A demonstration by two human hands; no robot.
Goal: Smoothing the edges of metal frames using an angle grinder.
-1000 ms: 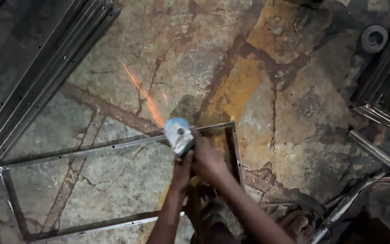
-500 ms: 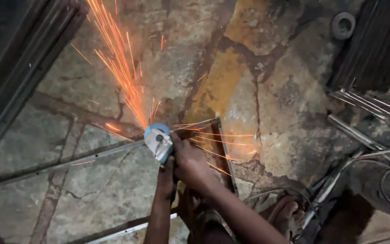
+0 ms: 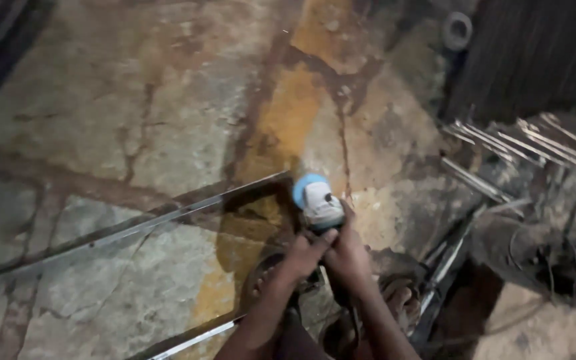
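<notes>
Grip: left hand [image 3: 305, 253] and right hand [image 3: 348, 257] both clamped on angle grinder [image 3: 318, 200]
Work: disc at metal frame [image 3: 168, 217] corner (no sparks visible)
Risk: kickback likely if disc binds; sandalled foot [image 3: 401, 300] close

Both my arms reach forward and up from the bottom edge, bare, converging toward the middle. My left hand [image 3: 305, 255] comes in from the lower left, fingers curled closed and knuckles up, thumb pressed toward the other hand. My right hand [image 3: 348, 252] sits just beside it, touching, wrapped shut with its back facing me. Both wrists are nearly straight, the forearms angled so they meet in a narrow V.
</notes>
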